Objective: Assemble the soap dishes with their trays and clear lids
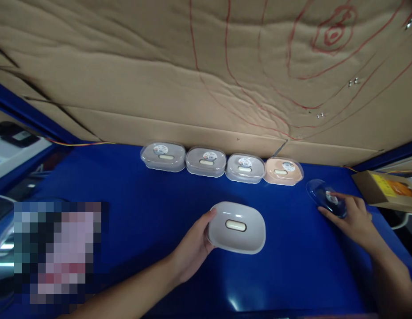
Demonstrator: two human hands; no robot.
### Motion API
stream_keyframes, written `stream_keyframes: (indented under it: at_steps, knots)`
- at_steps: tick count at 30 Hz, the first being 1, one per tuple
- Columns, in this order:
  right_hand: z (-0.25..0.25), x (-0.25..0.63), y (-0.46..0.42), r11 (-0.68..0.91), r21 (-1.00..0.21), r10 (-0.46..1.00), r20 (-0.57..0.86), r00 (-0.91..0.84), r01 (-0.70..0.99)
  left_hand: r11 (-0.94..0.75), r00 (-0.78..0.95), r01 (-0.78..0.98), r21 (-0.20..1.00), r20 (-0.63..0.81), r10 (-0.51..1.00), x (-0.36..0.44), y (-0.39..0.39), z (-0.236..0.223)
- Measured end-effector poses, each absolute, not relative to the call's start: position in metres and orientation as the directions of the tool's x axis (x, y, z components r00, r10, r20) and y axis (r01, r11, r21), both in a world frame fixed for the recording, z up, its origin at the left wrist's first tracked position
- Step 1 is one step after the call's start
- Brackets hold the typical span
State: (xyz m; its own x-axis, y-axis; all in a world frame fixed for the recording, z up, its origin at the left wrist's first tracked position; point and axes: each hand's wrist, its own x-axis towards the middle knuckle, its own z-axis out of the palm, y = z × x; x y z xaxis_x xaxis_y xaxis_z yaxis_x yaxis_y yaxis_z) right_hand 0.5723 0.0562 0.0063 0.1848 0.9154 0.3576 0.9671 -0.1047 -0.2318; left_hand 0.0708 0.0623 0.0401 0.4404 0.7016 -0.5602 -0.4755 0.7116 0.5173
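My left hand (194, 248) grips the left end of a light grey soap dish (222, 241), thumb over its rim. The dish has no lid on it and is tilted toward me, showing a cream oval piece (236, 225) in the middle of its floor. Over at the right, my right hand (353, 217) has its thumb and fingers on a clear lid (317, 192) with a round white label, lying at or just above the table; I cannot tell which.
Along the back of the blue table (132, 212) stand three grey lidded soap dishes (206, 167) and a peach one (275, 177). Behind them rises a cardboard wall (142, 88) with red lines. A cardboard box (371, 190) is at right; a pixelated patch (66, 248) covers the left.
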Motion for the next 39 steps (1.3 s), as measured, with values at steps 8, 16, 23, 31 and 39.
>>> stream_keyframes:
  at_steps: [8, 16, 23, 31, 39]
  knots:
    - [0.044, 0.487, 0.022, 0.101, -0.313, 0.899, 0.436, 0.048, 0.944, 0.725, 0.449, -0.461, 0.511, -0.57, 0.688, 0.072, 0.062, 0.039]
    - [0.081, 0.33, 0.017, 0.552, -0.378, 0.834, 0.248, -0.494, 0.743, 0.725, 0.523, -0.429, 0.539, -0.506, 0.685, 0.073, 0.058, 0.037]
    - [0.061, 0.318, 0.036, 0.626, -0.387, 0.78, 0.297, -0.551, 0.677, 0.661, 0.542, -0.471, 0.584, -0.399, 0.739, 0.07, 0.063, 0.037]
    - [0.045, 0.32, 0.033, 0.644, -0.444, 0.764, 0.351, -0.541, 0.623, 0.636, 0.51, -0.443, 0.632, -0.406, 0.758, 0.07, 0.063, 0.033]
    - [0.037, 0.316, 0.031, 0.601, -0.59, 0.799, 0.417, -0.434, 0.54, 0.71, 0.572, -0.444, 0.547, -0.437, 0.694, 0.069, 0.062, 0.043]
